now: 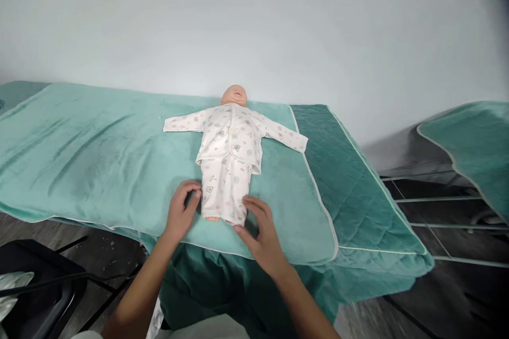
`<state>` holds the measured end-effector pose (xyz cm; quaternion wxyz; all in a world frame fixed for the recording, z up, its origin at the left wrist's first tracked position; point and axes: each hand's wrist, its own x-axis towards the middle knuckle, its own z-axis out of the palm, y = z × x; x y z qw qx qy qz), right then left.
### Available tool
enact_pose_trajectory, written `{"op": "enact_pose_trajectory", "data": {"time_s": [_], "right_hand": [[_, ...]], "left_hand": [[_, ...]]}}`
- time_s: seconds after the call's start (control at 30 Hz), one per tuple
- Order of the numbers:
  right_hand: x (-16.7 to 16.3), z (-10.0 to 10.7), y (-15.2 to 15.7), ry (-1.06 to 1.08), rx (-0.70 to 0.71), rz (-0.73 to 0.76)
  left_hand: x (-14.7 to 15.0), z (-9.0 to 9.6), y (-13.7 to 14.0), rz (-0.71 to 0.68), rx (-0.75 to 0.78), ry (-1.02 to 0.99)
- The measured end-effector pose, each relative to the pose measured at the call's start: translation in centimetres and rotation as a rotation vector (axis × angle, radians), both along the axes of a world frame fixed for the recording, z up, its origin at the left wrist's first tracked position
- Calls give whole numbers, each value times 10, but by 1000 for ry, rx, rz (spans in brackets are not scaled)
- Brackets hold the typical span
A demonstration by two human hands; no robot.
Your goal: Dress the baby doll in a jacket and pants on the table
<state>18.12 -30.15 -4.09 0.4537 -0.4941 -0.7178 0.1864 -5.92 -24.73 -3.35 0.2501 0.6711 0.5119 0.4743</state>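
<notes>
A baby doll [234, 95] lies on its back on the bed, head toward the wall. It wears a white printed jacket [233, 135] with both sleeves spread wide, and matching trousers [225, 190]. One foot shows a little at the trouser hem; the other is hidden in the cloth. My left hand [183, 211] is at the left side of the trousers, fingers curved and thumb apart from them, fingertips at the cloth's edge. On the right, my right hand [263, 233] touches the lower trouser leg, its thumb at the hem and fingers higher up, with a gap between.
A light green blanket [99, 159] covers the bed, over a darker quilted cover [350, 180] on the right. A white wall [254, 37] stands behind. A black chair [43, 280] is at lower left; a metal bed frame [445, 199] with a green cover is at right.
</notes>
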Motion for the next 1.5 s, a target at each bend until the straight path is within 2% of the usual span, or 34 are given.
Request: {"op": "enact_pose_trajectory", "data": {"time_s": [0.07,0.17,0.27,0.37,0.5,0.63,0.77,0.9,1.07,1.2,1.37,1.5], "right_hand": [[-12,-3,-11,-71,6,-12],[-23,-6,-7,-146,53,-89],[-24,-5,3,-181,85,-105],[-14,-1,8,-128,133,-123],[7,3,9,-39,171,-231],[15,2,3,-83,192,-269],[2,6,-13,-190,157,-264],[-21,17,-19,-301,178,-181],[-44,27,-4,-359,151,-181],[-50,29,9,-348,111,-151],[-48,29,15,-325,119,-126],[-46,29,12,-302,166,-98]], "left_hand": [[0,-5,-25,-77,7,44],[4,-13,-45,-74,68,209],[13,-14,-45,-11,151,267],[22,-6,-38,-29,187,186],[32,4,-38,-31,218,102],[34,-4,-45,-27,277,80],[30,-12,-49,-68,247,112],[28,-5,-48,-75,258,118],[28,7,-47,-94,279,160],[26,9,-48,-101,260,186],[32,0,-46,-17,184,204],[38,-8,-46,50,236,224]]}}
